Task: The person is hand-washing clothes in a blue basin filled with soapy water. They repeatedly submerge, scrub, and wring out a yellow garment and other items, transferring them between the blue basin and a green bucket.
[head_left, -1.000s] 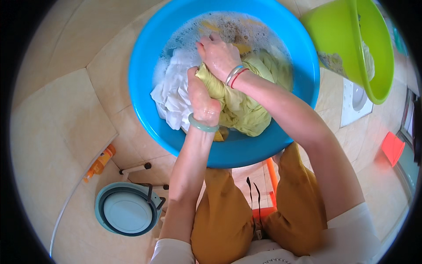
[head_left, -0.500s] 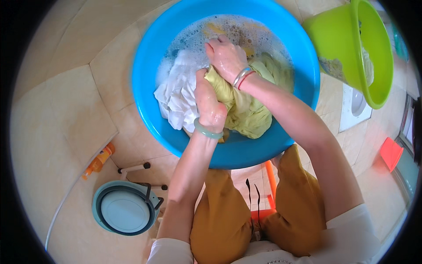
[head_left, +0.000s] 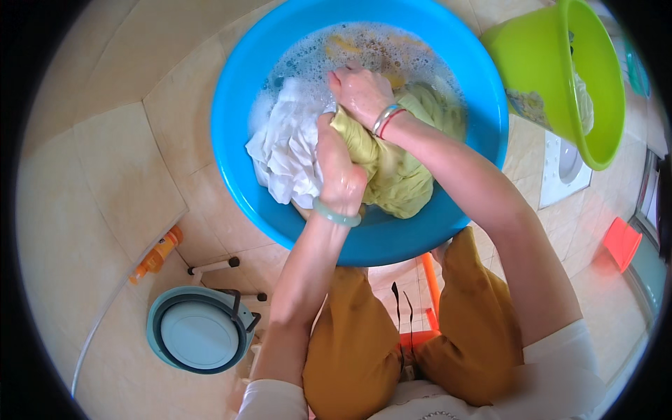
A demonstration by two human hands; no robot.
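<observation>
A wide blue basin (head_left: 483,105) holds foamy water and wet laundry. My left hand (head_left: 339,162), a pale green bangle at its wrist, is closed around a yellow-green garment (head_left: 406,187). Just beyond it, my right hand (head_left: 362,95) is closed on the same garment, its fingers curled downward and partly hidden. Between the two hands a bunched fold of this cloth sticks up. A white garment (head_left: 285,150) lies crumpled at the left, close beside my left hand. Suds (head_left: 374,45) float across the far part of the water.
A lime-green tub (head_left: 518,56) with cloth in it leans at the right, near a white floor basin (head_left: 563,164). A red-orange scoop-like object (head_left: 621,245) is at the far right. An orange bottle (head_left: 157,253) and a grey-blue folding basin (head_left: 199,336) lie at the left.
Both hands have shifted slightly toward me, the left one also a little to the right. They keep their grip on the yellow-green garment.
</observation>
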